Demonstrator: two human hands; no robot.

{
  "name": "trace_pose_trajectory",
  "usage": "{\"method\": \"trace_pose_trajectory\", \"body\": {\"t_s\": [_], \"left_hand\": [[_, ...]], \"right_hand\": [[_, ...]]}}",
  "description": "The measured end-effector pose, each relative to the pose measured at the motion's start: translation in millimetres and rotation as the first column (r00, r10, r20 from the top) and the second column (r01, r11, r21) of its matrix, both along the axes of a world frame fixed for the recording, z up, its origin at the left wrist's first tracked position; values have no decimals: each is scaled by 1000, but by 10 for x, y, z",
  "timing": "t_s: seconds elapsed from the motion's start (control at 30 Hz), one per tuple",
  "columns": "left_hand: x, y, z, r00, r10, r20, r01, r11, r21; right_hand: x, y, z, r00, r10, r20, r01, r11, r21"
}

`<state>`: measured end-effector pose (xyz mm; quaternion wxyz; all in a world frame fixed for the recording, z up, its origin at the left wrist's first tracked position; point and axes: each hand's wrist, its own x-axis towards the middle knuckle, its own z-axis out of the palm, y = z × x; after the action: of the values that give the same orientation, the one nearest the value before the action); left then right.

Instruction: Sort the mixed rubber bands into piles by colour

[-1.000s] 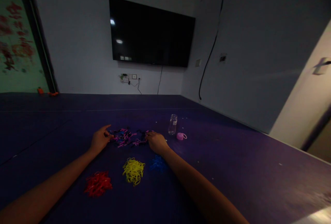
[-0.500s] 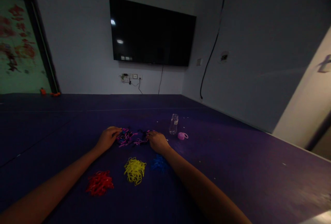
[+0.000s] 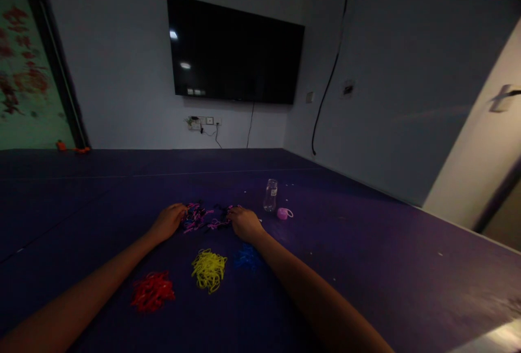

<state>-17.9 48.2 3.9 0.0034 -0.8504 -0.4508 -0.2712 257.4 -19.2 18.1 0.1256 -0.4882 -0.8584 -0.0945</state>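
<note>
A loose pile of mixed pink, black and blue rubber bands lies on the purple surface between my hands. My left hand touches its left edge, fingers bent together. On the other side my right hand rests with curled fingertips on a smaller clump of pink and black bands. What either hand pinches is hidden. Nearer to me are separate heaps: red rubber bands, yellow rubber bands, and blue rubber bands beside my right forearm.
A clear bottle stands uncapped past my right hand, with a pink looped cap beside it. Small white bits dot the purple surface. A television hangs on the far wall, and a black cable runs down the right wall.
My left hand has moved right, onto the pile's edge, and its raised, spread fingers have closed together. My right hand stays at its clump. The view shifts slightly.
</note>
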Motion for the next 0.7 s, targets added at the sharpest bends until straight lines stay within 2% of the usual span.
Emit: {"method": "trace_pose_trajectory", "body": {"t_s": [0.23, 0.43, 0.7], "left_hand": [[-41, 43, -37, 999, -1, 35, 1, 1000, 7], [-58, 93, -71, 996, -58, 67, 54, 997, 51], [-63, 117, -91, 999, -18, 47, 18, 1000, 5]], "right_hand": [[4, 10, -28, 1000, 18, -10, -18, 1000, 18], [6, 21, -32, 1000, 13, -21, -13, 1000, 6], [10, 12, -16, 999, 16, -30, -16, 1000, 1]]}}
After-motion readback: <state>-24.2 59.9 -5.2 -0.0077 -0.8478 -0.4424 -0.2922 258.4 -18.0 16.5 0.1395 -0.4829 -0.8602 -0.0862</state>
